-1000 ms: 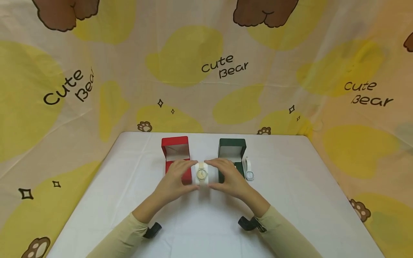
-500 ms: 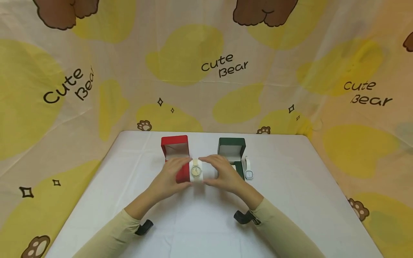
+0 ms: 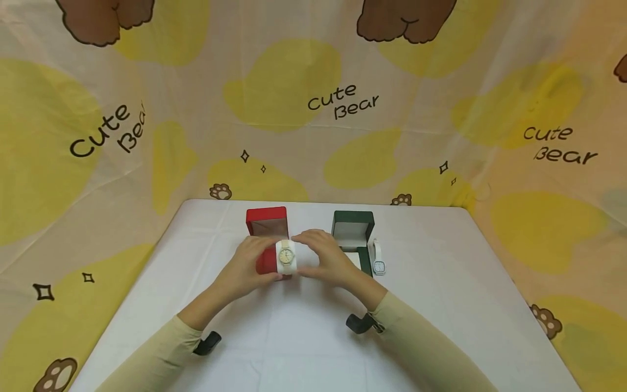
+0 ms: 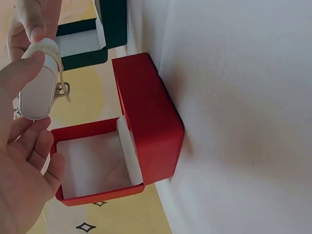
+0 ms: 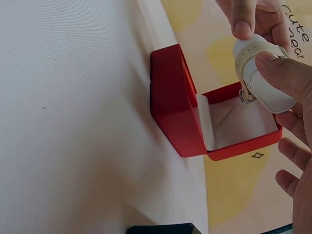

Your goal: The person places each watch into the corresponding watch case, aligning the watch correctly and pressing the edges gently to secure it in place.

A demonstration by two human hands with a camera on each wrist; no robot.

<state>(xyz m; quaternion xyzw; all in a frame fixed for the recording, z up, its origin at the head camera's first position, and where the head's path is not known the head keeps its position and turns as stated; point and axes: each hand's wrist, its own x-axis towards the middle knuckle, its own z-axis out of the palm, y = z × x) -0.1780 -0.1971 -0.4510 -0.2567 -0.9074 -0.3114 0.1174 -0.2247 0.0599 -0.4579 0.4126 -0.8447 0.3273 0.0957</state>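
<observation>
Bear-print cloth [image 3: 431,109] backs the white worktop [image 3: 441,326]. Near the open red box [image 4: 153,122], the left hand [image 3: 245,267] and right hand [image 3: 330,258] pinch opposite ends of the white cushion [image 4: 36,92] inside the watch [image 3: 286,256], presumably to leave its front uncovered.

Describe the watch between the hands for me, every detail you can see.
The watch has a round, pale-yellow dial with a silvery rim, and a smooth cream strap, leather-like in look, with small holes and a metal buckle. It is looped round a white cushion, dial facing the head camera, buckle on the far side. The left hand and right hand pinch the cushion from either side; whether they touch the strap is unclear. Behind it stands the open red box.
</observation>
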